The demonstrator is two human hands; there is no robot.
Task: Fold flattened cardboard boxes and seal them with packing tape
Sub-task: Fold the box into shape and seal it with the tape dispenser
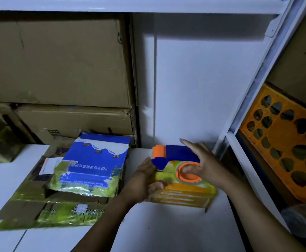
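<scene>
gripping the tape dispenser (175,157) in right hand (203,164), left hand (145,180) holds box (183,193)

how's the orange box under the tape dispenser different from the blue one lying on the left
The orange box stands folded into shape; the blue box lies flattened. The orange box is gripped by the left hand with the tape dispenser, held by the right hand, on top; the blue box lies untouched on flattened cardboard. Both are glossy printed cartons with green patches.
</scene>
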